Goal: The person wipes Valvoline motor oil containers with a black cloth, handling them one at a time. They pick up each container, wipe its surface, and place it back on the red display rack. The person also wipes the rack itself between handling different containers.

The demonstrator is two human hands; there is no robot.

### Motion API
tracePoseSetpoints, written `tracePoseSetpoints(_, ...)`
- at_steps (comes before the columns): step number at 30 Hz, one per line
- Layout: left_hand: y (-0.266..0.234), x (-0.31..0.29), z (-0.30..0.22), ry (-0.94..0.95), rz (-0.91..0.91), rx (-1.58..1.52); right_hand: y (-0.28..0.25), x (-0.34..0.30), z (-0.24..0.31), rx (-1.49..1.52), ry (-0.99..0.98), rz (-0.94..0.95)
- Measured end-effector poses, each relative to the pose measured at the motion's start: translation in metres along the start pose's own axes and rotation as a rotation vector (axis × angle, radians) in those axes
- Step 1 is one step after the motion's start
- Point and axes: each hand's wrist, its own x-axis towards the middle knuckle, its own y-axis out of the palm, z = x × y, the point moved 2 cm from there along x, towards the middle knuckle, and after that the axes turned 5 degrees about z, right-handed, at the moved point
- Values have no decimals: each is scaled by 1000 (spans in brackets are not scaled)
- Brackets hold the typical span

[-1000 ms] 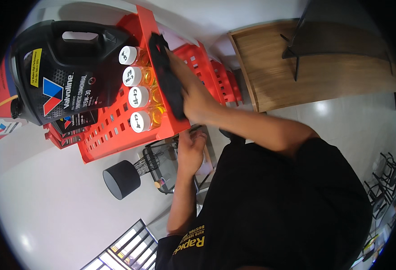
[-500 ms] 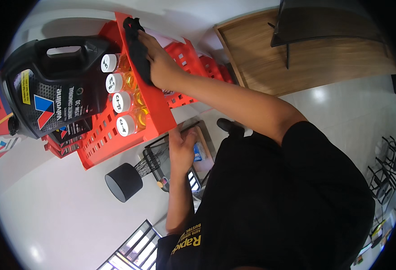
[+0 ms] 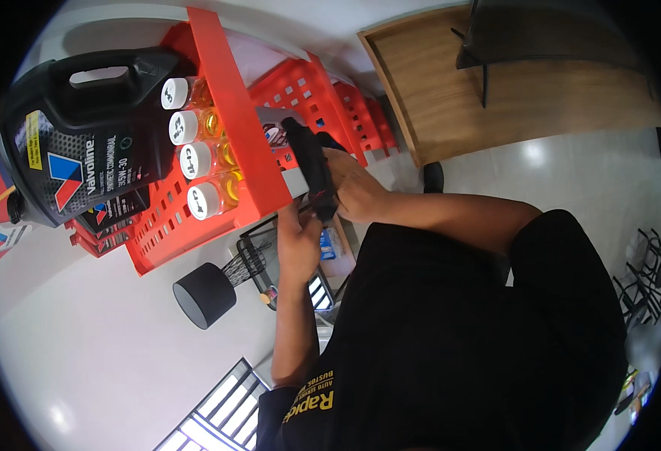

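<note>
Blk cloth is off the red front panel now: ½ sec ago R hand had it pressed on the panel's upper stretch; now both are back twd the person's body, down nr the panel's lower end. Panel's outer face shows bare from top to lower corner, no cloth or fingers over its upper part. Means, I'd judge, contact w/ that face is broken for the moment; can't tell if it's a pause or the end of a pass.

R hand: closed round the cloth, which hangs bunched & lengthwise on the panel side of the knuckles; fingers mostly hidden behind it. L hand: nr same spot as before, at the panel's lower corner, fingertips up agst or just under it; grip partly hidden, can't tell if it's clasping the edge or only resting. Cloth's lower end is right by L thumb; touching or not, unclear.

Cloth vs rest: apart fm the panel, just to its right, w/ a 2nd red perforated rack beyond. Other side of the panel, 4 white-capped sample jars of amber-ish fluid sit in a row along it, blk oil jug to their left. Blk-shaded lamp below the rack, wooden table upper R.
</note>
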Motion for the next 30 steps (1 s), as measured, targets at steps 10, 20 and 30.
tracePoseSetpoints(10, -2, -1, 3, 35, 9, 25, 10, 6, 43, -112, 254, 51)
tracePoseSetpoints(20, -28, 3, 1, 43, 113, 397, 48, -33, -15, -258, 416, -90)
tracePoseSetpoints(30, -57, 22, 11, 115, 382, 385, 36, 15, 83, -437, 288, -417)
